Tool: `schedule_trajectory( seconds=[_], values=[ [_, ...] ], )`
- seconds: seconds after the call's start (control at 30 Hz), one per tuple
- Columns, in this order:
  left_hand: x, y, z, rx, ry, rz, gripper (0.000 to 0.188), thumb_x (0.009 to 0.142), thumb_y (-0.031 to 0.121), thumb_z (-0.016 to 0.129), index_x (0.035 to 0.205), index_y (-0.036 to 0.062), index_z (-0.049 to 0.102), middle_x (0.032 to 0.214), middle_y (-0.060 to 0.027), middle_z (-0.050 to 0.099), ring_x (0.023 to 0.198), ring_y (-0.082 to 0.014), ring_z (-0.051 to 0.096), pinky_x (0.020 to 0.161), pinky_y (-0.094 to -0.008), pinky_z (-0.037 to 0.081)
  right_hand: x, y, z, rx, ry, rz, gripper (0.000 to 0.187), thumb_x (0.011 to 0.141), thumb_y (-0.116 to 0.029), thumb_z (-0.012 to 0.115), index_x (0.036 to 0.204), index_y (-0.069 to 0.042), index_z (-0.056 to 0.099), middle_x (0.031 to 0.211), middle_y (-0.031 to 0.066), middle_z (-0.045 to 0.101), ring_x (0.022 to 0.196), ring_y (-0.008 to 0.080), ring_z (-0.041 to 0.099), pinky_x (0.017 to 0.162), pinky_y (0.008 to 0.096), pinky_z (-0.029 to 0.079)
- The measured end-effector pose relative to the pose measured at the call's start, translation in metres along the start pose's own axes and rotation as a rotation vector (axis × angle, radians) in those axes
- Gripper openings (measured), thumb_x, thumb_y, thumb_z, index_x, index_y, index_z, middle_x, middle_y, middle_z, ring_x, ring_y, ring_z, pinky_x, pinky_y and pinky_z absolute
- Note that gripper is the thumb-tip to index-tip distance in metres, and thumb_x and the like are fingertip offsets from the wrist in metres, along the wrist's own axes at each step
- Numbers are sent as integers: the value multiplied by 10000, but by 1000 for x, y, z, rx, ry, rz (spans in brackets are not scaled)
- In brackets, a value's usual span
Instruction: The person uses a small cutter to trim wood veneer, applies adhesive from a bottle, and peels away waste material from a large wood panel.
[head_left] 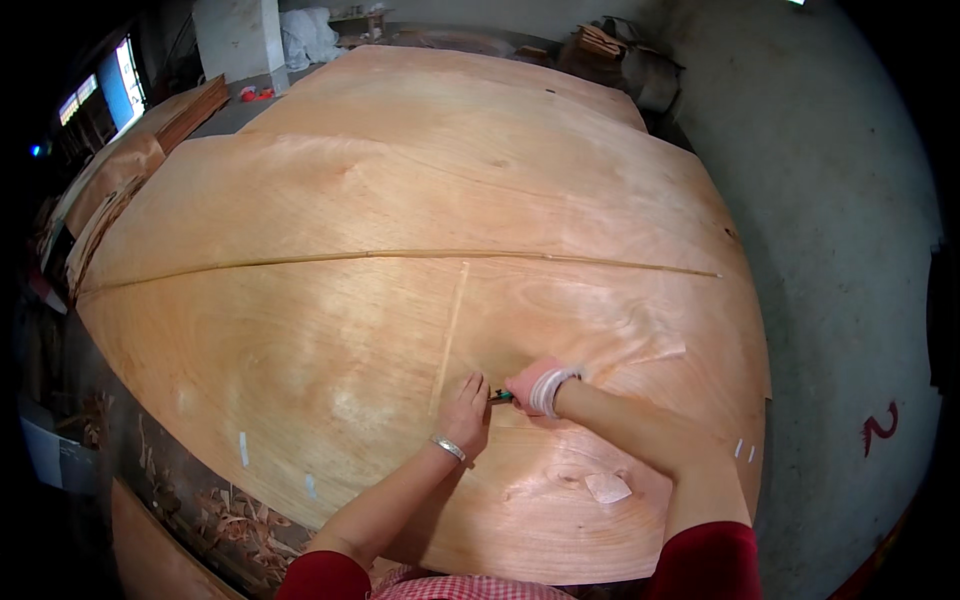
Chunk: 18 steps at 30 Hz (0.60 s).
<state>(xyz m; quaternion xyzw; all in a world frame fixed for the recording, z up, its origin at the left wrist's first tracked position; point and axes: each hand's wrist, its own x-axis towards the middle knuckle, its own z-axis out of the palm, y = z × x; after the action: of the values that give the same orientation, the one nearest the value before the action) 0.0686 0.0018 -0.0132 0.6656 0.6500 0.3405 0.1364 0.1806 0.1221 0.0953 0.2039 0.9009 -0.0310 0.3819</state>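
Observation:
A large sheet of pale wood veneer (330, 380) lies spread out in front of me. My left hand (465, 415), bare with a silver bracelet at the wrist, rests flat on it with the fingers stretched out. Just right of those fingertips, my right hand (535, 388) in a pink glove with a white-striped cuff closes round a small green and dark knife-like tool (501, 397). The tool's tip points toward my left hand, low over the veneer; its exact shape is mostly hidden by the glove. A narrow strip of tape (450, 335) runs away from my left hand.
A long brown strip (370, 254) crosses the veneer from left to right. A pale veneer scrap (607, 488) lies near my right forearm. Wood shavings (245, 520) litter the floor at lower left. Stacked veneer (140, 150) stands far left; a grey wall (810, 200) rises on the right.

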Motion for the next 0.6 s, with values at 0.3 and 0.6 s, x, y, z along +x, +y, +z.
schedule_trajectory(
  seconds=[0.3, 0.6],
  values=[
    [-6, 2, 9, 232, -58, 98, 525, 722, 97, 479, 1188, -133, 413, 1285, -296, 372, 1232, -418, 329, 1045, -412, 281, 15, 72, 7, 41, 9, 98, 207, 767, -289, 589, 900, -140, 643, 812, 88, 662, 780, 291, 636, 637, 403, 500],
    [-7, -7, 14, 215, -12, 127, 439, 769, 81, 433, 1152, -134, 443, 1278, -265, 383, 1223, -383, 339, 1036, -384, 293, 58, -2, -42, -37, 115, -76, 257, 699, -197, 632, 939, -111, 597, 888, 131, 642, 848, 325, 622, 697, 428, 499]
  ],
)
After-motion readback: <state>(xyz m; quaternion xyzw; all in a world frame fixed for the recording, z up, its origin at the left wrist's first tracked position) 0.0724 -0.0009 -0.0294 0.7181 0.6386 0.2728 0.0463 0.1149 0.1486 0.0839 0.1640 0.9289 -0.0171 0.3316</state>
